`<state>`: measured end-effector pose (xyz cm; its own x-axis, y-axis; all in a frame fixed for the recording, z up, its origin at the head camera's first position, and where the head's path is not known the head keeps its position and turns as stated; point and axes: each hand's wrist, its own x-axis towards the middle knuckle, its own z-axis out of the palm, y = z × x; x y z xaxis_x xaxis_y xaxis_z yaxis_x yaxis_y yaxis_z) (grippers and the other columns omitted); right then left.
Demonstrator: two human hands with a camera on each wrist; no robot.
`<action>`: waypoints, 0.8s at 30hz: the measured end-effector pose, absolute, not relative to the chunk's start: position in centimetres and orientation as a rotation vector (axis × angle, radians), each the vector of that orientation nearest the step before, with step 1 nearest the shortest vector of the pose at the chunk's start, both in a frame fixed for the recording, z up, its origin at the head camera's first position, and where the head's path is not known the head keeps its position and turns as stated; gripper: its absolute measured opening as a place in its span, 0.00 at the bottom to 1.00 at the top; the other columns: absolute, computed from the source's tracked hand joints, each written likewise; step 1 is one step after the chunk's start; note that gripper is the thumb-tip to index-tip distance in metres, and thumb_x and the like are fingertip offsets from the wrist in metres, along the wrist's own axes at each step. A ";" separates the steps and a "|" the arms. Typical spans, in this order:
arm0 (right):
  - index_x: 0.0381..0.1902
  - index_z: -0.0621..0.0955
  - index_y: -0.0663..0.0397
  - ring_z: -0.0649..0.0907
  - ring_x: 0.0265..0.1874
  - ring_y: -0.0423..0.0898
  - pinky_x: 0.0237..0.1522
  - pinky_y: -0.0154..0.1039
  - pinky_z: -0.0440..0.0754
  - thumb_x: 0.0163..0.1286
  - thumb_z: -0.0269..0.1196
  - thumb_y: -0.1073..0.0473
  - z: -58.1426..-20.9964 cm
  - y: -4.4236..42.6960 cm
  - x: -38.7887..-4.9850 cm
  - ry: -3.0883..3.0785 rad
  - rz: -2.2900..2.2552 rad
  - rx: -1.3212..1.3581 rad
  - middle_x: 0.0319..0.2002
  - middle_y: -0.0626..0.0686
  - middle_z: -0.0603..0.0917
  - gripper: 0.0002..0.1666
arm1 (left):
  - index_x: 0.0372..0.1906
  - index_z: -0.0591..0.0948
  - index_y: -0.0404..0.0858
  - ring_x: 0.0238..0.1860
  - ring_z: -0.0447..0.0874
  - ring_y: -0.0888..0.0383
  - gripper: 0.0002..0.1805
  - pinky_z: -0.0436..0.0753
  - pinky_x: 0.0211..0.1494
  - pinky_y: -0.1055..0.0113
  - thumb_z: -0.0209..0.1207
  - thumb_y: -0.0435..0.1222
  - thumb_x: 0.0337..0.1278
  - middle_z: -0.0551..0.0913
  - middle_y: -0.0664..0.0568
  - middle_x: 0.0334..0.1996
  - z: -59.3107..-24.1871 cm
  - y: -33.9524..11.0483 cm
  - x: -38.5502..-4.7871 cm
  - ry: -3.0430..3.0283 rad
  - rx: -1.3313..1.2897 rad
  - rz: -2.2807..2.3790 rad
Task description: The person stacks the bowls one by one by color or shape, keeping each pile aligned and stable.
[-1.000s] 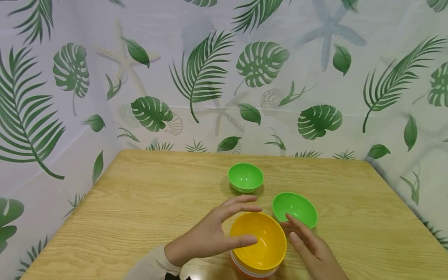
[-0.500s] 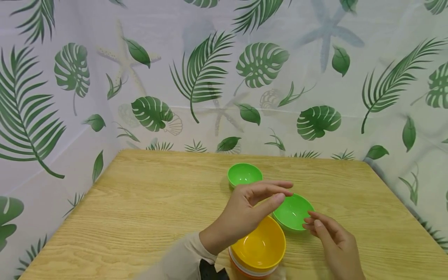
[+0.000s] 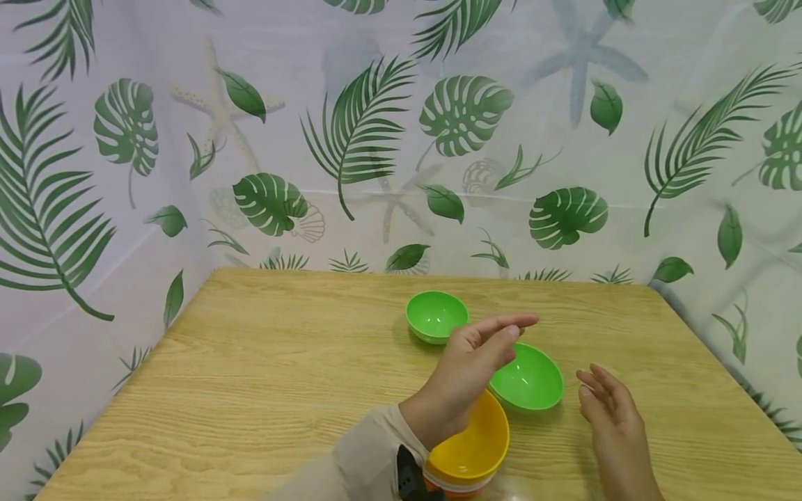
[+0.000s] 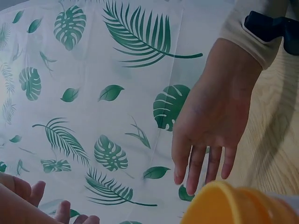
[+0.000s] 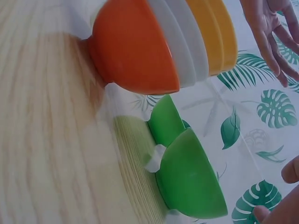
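A stack of bowls stands near the front of the table, with a yellow bowl (image 3: 479, 442) on top. From the side, the right wrist view shows an orange bowl (image 5: 133, 46) at the bottom, grey-white bowls (image 5: 187, 39) in the middle and yellow above. My left hand (image 3: 466, 376) hovers over the stack, fingers extended to the right, holding nothing; it partly covers the yellow bowl. Behind it sit a nearer green bowl (image 3: 529, 379) and a farther green bowl (image 3: 435, 314), both upright and apart. My right hand (image 3: 617, 424), fingers relaxed, is raised right of the nearer green bowl, touching nothing.
The wooden table (image 3: 250, 376) extends to both sides of the bowls. A leaf-patterned cloth (image 3: 376, 139) hangs behind it and along its sides. A black strap (image 3: 410, 476) circles my left wrist.
My left hand has moved right and away from the yellow bowl's left rim to above the stack. My right hand has drawn off to the right. The bowls stay where they were.
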<state>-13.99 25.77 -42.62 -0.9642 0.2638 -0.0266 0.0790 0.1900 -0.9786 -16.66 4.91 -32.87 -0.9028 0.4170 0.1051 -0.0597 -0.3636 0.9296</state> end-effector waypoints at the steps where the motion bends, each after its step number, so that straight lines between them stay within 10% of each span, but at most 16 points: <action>1: 0.77 0.43 0.50 0.58 0.70 0.46 0.67 0.34 0.62 0.76 0.46 0.43 -42.5 25.9 -14.1 -2.310 1.929 -0.361 0.71 0.51 0.59 0.41 | 0.55 0.81 0.39 0.59 0.72 0.60 0.15 0.71 0.66 0.58 0.50 0.35 0.71 0.78 0.56 0.57 -32.9 5.1 -16.6 1.550 0.441 2.332; 5: 0.74 0.28 0.47 0.46 0.73 0.60 0.71 0.60 0.47 0.76 0.43 0.41 -42.1 26.3 -14.7 -2.319 2.120 -0.413 0.76 0.57 0.39 0.47 | 0.56 0.81 0.40 0.60 0.71 0.57 0.16 0.68 0.68 0.54 0.49 0.33 0.70 0.78 0.56 0.57 -33.0 5.7 -16.6 1.472 0.360 2.344; 13: 0.72 0.21 0.48 0.75 0.58 0.54 0.57 0.45 0.78 0.77 0.37 0.39 -43.2 26.8 -16.5 -2.330 2.426 -0.508 0.74 0.64 0.29 0.47 | 0.59 0.78 0.42 0.66 0.66 0.52 0.17 0.63 0.70 0.49 0.49 0.36 0.69 0.75 0.54 0.61 -33.4 6.3 -16.4 1.426 0.315 2.314; 24: 0.75 0.33 0.58 0.84 0.44 0.52 0.50 0.51 0.81 0.80 0.34 0.48 -44.5 25.3 -17.3 -2.290 2.517 -0.313 0.55 0.66 0.74 0.37 | 0.58 0.78 0.42 0.65 0.66 0.51 0.17 0.64 0.70 0.48 0.51 0.36 0.67 0.74 0.52 0.61 -34.0 6.8 -16.2 1.412 0.217 2.305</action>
